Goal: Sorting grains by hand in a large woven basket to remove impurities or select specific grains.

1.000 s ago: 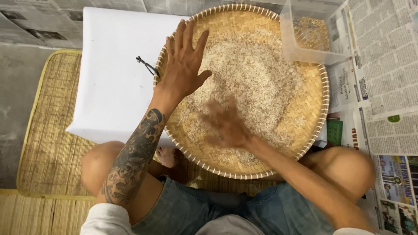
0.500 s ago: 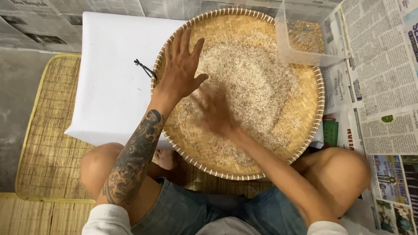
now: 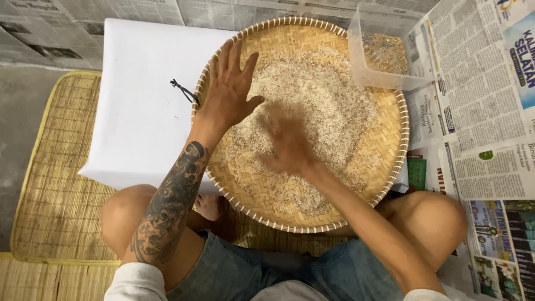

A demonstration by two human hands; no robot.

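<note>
A round woven bamboo tray point(image 3: 390, 161) rests in front of my crossed legs, covered with a layer of pale rice grains point(image 3: 329, 100). My left hand point(image 3: 231, 86) lies flat with fingers spread on the tray's left rim and the grains there. My right hand point(image 3: 287, 139) is blurred with motion over the grains near the tray's middle, fingers spread and holding nothing.
A clear plastic tub point(image 3: 384, 56) with some brownish grain stands at the tray's far right edge. A white sheet point(image 3: 139, 100) with a small black tie point(image 3: 183, 90) lies left of the tray. Newspapers point(image 3: 479, 111) cover the floor at right; a woven mat point(image 3: 56, 195) lies at left.
My right hand has swept from the tray's lower middle up and left across the grains. My left hand has stayed on the left rim.
</note>
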